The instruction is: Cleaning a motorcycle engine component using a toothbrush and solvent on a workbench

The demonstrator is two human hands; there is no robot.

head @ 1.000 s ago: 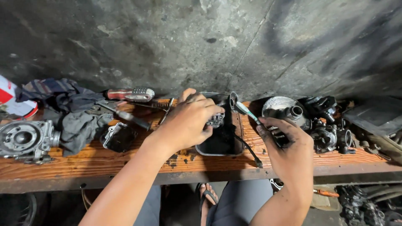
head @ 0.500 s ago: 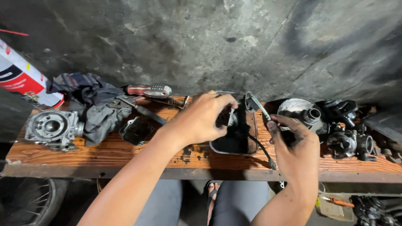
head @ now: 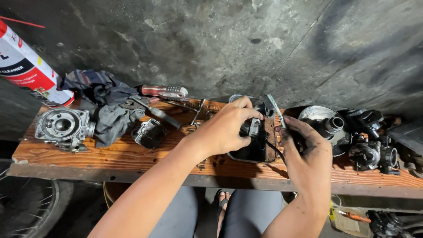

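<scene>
Plank bench (head: 132, 155) against sooty concrete wall (head: 229, 48) — left hand (head: 229, 128) gripping carburetor (head: 252, 128), right hand (head: 306, 150) pinching tool (head: 274, 108)

A small grimy metal engine part (head: 252, 128) sits upright above a black tray (head: 264, 152), beside a slim tilted tool (head: 274, 109).

A dark rag (head: 103, 110), red-handled screwdriver (head: 164, 91) and perhaps a carburetor body (head: 61, 127) lie left.
</scene>
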